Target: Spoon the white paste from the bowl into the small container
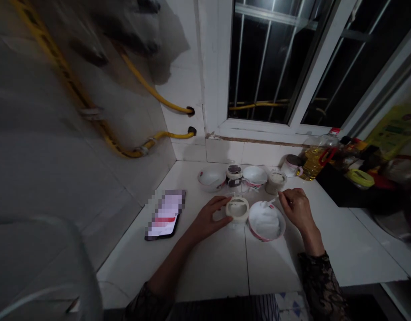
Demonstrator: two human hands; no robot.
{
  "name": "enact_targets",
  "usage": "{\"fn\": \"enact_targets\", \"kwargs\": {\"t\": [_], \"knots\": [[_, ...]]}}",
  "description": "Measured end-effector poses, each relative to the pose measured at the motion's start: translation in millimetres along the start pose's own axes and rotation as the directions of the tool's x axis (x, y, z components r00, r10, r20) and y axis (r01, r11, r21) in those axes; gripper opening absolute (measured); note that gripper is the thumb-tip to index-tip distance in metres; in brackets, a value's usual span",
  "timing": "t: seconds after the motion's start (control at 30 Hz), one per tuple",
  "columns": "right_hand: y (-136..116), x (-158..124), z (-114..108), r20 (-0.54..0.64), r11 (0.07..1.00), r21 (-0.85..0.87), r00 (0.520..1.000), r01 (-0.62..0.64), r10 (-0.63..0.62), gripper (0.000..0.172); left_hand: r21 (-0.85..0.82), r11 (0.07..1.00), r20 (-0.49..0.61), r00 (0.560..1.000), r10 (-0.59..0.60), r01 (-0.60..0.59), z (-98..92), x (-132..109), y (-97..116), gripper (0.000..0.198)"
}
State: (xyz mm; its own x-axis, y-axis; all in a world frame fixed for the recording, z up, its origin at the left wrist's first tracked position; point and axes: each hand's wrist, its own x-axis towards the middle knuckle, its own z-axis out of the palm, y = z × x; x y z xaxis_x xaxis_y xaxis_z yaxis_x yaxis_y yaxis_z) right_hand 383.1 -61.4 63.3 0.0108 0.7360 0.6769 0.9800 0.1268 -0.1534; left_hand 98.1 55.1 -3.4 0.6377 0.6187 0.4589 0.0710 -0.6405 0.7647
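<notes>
Resting low over a white tiled counter [222, 263], both forearms [168, 263] lay well apart, a steady pose for close work. The left hand [208, 216], fingers curved and partly open, cupped a round white plastic container [237, 209]. The right hand [294, 205], nearly closed in a pinch, sat by a small spoon [267, 203] standing in white cream [265, 220] in a bowl [263, 238]; whether it gripped the spoon could not be told.

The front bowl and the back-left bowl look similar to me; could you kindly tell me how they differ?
The front bowl is heaped with white foam, while the back-left bowl shows no such heap. A pale handle sticks out of the front bowl, near the right hand; the back-left bowl shows none. The front bowl sits nearer the person, the back-left bowl nearer the wall. Both are round white bowls with reddish markings.
</notes>
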Motion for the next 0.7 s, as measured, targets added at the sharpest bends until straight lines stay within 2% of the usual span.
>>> {"fn": "enact_targets", "kwargs": {"t": [0.1, 0.2, 0.37, 0.53, 0.7], "knots": [[-4, -1, 8, 0.097, 0.984, -0.146, 0.991, 0.104, -0.091, 0.042, 0.003, 1.000, -0.006, 1.000, -0.014, 0.014, 0.3, -1, 0, 0.052], [-11, -3, 18, 0.184, 0.984, -0.098, 0.975, 0.146, -0.126, 0.041, 0.010, 1.000, -0.013, 1.000, -0.022, 0.022, 0.5, -1, 0, 0.051], [-13, -8, 28, 0.277, 0.989, 0.140, 0.957, 0.046, -0.084, 0.043, 0.027, 1.000, -0.012, 1.000, -0.012, 0.012, -0.7, -1, 1, 0.051], [-12, -8, 30, 0.277, 0.975, 0.220, 0.961, -0.042, -0.021, 0.043, 0.022, 1.000, 0.002, 1.000, -0.015, 0.015, -2.3, 0, 4, 0.051], [-14, -7, 31, 0.328, 0.944, 0.309, 0.945, -0.114, 0.007, 0.046, 0.020, 1.000, -0.002, 1.000, -0.006, 0.006, -1.4, 0, 1, 0.051]]}}
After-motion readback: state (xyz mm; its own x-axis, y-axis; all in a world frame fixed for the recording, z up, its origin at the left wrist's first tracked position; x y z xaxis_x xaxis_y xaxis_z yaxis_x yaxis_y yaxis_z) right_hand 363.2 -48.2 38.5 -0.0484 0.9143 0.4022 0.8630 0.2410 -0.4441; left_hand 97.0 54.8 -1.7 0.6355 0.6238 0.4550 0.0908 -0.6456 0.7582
